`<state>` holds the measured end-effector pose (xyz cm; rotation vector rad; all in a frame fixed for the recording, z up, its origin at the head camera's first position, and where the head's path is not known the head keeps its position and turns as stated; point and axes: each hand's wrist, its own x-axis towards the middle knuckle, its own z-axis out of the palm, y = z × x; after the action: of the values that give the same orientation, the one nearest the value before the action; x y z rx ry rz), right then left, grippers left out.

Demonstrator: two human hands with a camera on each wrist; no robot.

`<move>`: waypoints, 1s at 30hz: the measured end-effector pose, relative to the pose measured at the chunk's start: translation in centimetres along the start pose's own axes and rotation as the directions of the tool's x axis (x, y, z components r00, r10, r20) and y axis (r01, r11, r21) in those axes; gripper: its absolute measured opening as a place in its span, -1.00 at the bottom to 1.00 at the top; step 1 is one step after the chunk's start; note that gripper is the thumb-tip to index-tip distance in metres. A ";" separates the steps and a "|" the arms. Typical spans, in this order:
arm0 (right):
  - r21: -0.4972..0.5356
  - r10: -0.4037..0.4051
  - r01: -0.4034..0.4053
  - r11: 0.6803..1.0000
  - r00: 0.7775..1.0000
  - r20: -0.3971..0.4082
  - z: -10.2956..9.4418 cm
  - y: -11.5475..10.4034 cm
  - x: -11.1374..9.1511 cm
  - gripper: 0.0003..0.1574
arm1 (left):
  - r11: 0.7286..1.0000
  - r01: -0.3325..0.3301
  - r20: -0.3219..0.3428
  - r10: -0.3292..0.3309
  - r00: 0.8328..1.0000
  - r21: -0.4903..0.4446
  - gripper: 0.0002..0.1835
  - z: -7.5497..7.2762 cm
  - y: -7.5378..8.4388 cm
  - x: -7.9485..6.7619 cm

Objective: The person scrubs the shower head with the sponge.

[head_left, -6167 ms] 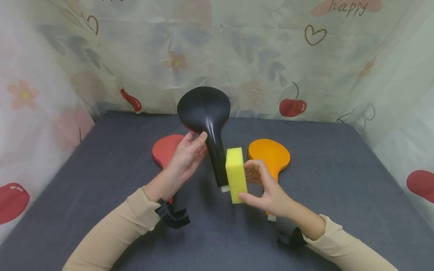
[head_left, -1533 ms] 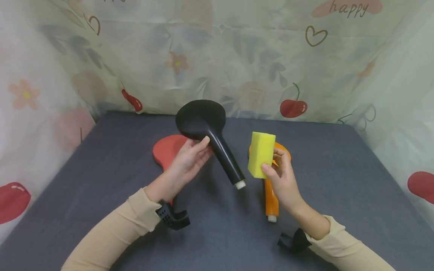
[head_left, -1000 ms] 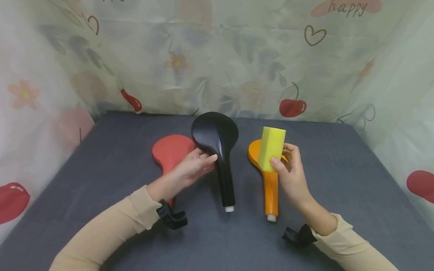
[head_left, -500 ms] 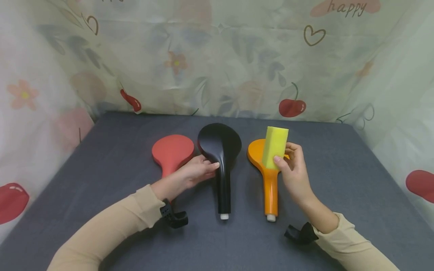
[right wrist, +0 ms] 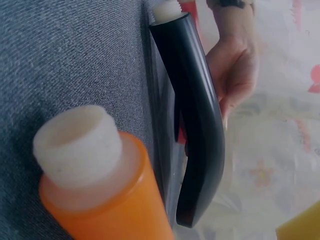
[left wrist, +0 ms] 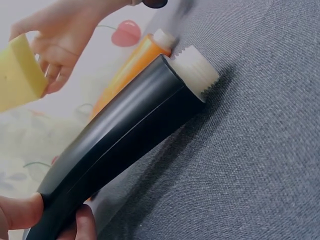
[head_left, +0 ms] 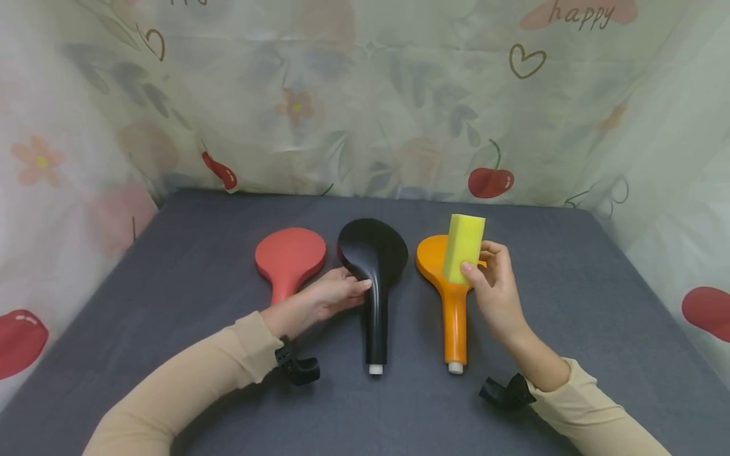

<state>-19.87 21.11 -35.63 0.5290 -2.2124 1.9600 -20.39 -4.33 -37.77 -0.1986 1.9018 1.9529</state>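
Observation:
My left hand point(head_left: 327, 296) pinches the neck of a black handheld shower head point(head_left: 376, 250), thumb on top. The shower head lies low over the dark tabletop, face down, its handle toward me. At the handle's end a white threaded connector point(left wrist: 195, 70) shows in the left wrist view; whether it touches the cloth, I cannot tell. My right hand point(head_left: 497, 297) holds a yellow sponge block point(head_left: 464, 247) upright between thumb and fingers. The sponge is raised above an orange shower head point(head_left: 455, 323) and hides part of its head. Only a corner of the sponge point(right wrist: 302, 225) appears in the right wrist view.
A red shower head point(head_left: 291, 253) lies to the left, its handle hidden behind my left forearm. The grey cloth-covered table point(head_left: 388, 418) runs back to a patterned curtain point(head_left: 371, 114), which also hangs along both sides.
Earlier the sponge was against the black shower head's handle. Since then the sponge has moved right, over the orange one. My left hand has lowered the black shower head toward the table and straightened it.

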 end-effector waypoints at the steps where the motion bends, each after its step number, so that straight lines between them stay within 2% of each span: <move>1: -0.001 0.001 -0.001 1.000 1.000 0.000 0.0 0.0 0.0 -0.62 | 1.000 0.001 0.000 -0.001 1.000 -0.002 -0.60 0.0 -0.1 0.1; 13: -0.043 0.013 -0.014 0.999 1.000 -0.010 -0.1 0.2 0.1 -0.63 | 1.000 0.008 -0.028 -0.009 1.000 -0.006 -0.85 0.0 -0.5 0.7; 30: -0.058 -0.011 0.009 0.998 0.999 -0.047 -1.3 1.4 1.4 -0.65 | 1.000 0.023 -0.039 -0.022 0.999 0.016 -0.87 -0.4 -0.7 1.1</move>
<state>-21.83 22.31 -36.30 0.4805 -2.2261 1.8774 -21.20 -4.50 -38.85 -0.2535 1.9311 1.9315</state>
